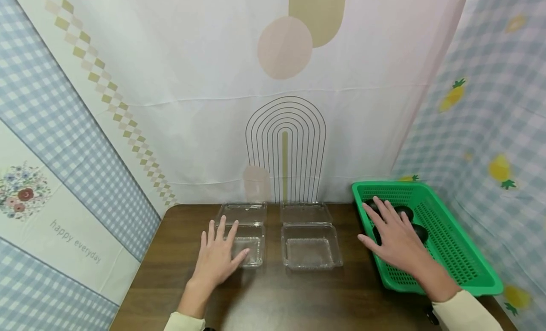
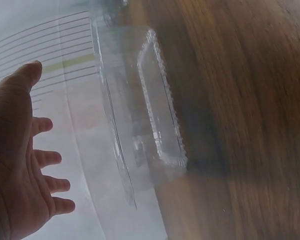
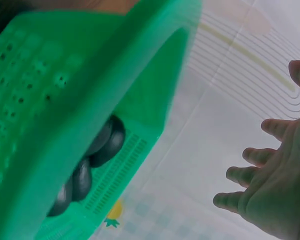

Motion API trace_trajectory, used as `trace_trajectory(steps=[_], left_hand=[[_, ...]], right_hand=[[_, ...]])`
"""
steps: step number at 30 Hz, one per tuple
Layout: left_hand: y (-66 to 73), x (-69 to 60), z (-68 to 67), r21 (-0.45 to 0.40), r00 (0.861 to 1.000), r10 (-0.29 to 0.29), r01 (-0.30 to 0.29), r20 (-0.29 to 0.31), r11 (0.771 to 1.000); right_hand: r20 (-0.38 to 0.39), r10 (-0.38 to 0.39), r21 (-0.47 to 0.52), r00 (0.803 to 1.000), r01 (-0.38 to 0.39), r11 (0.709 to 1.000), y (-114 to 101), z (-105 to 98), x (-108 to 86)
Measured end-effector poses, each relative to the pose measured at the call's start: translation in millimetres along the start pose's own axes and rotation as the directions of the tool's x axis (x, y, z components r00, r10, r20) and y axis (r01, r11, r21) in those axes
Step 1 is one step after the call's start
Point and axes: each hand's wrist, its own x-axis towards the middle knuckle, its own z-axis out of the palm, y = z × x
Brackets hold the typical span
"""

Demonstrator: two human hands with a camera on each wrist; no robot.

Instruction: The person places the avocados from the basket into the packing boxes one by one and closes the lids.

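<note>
Two clear plastic clamshell boxes stand side by side with their lids folded back, the left box and the right box. My left hand hovers over the left box's outer side, fingers spread and holding nothing; in the left wrist view the box lies apart from the hand. My right hand, also spread and holding nothing, is above the green plastic basket. Several dark, smooth oval fruits lie in the basket, partly hidden by that hand; the right wrist view shows these dark fruits too.
The boxes and basket stand on a brown wooden table, against a printed cloth backdrop. Checked cloth hangs close beside the basket on the right. The basket's raised rim surrounds the fruits.
</note>
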Motion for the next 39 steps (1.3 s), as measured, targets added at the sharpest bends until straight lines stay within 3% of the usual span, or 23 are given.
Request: trace_trajectory(steps=[18,23,27,31,39], left_hand=[[-29.9,-5.6,-0.5,-0.039,0.996,-0.057,0.055,-0.062,0.998],[-40.5,-8.1,1.5,-0.105,0.994,-0.104,0.100,-0.026,0.989],[-45.7,-8.4,1.1,-0.175,0.988,-0.147,0.152,0.042,0.973],[-49.1,-7.8,0.0,-0.250,0.981,-0.180,0.192,0.069,0.949],[-57.9,-12.2,-4.2,-0.375,0.958,-0.228,0.278,0.171,0.885]], right_hand=[[0.088,-0.046,-0.012,0.995,0.047,0.999,40.2,-11.7,8.5],[0.088,-0.086,-0.006,0.992,0.087,0.996,52.0,-13.1,13.5],[0.140,-0.056,0.070,0.989,0.047,0.996,59.7,-17.1,16.8],[0.202,0.000,0.163,0.979,-0.033,0.986,67.6,-20.4,20.2],[0.251,0.045,0.201,0.967,-0.097,0.975,77.7,-14.0,24.7]])
